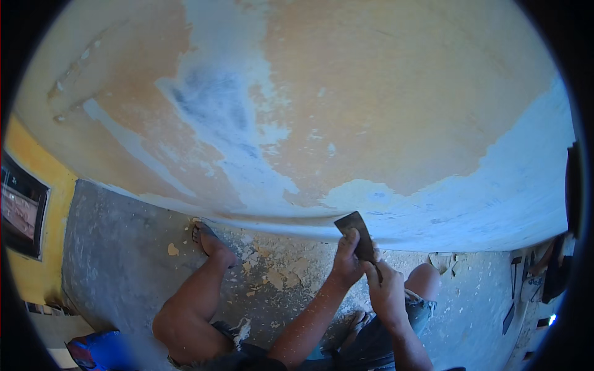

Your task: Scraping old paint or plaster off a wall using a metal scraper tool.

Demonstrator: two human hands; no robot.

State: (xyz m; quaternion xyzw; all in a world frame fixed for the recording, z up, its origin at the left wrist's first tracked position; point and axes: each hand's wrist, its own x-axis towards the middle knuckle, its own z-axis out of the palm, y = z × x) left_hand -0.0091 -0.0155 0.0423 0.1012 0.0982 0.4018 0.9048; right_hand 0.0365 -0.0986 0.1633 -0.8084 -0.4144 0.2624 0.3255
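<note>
Both my hands hold one flat, dark rectangular scraper blade (356, 232), tilted in front of the wall's lower part. My left hand (349, 255) has its thumb on the blade's face, with the fingers behind it. My right hand (386, 285) grips the scraper's lower end, close beside the left. Ahead is a wall (385, 102) of worn tan paint, with pale bluish-white patches (218, 106) where the surface differs. Whether the blade touches the wall, I cannot tell. Pale specks dot my forearms.
Paint flakes (283, 273) litter the grey floor (120, 241) below the wall, around my bare feet and bent legs. A dark-framed opening (28, 208) is in the yellow wall at left. A blue and red object (100, 350) lies bottom left. Dark long-handled items (513, 283) stand at right.
</note>
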